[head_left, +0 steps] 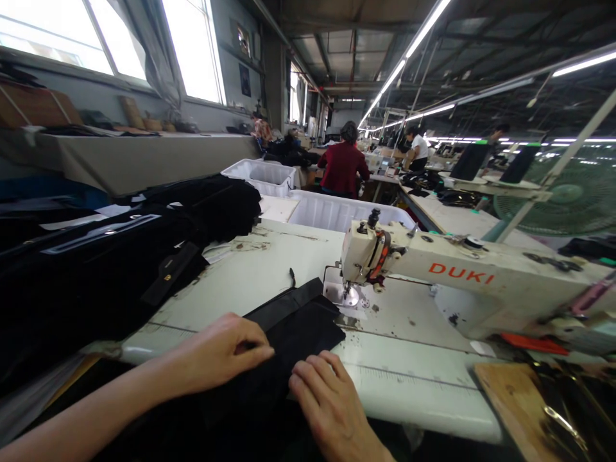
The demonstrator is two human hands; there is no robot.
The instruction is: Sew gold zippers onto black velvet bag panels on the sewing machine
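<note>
A black fabric piece [301, 327] with a folded strip along its far edge lies on the pale sewing table [260, 256] and hangs over its front edge. My left hand [228, 353] is closed on the fabric's left side, thumb toward the middle, fingertips partly hidden. On the near right edge, my right hand [332, 404] grips the same fabric with curled fingers. Just beyond the fabric's far right corner stands the head of a white sewing machine [373, 253]. Its needle and metal plate [347, 295] are beside the cloth, not over it.
A large pile of black fabric pieces [96, 269] covers the left side. White plastic bins [337, 208] stand behind the table. At right are a wooden board [510, 398], a red item [534, 343] and a green fan [565, 192]. A person in dark red [342, 163] sits farther ahead.
</note>
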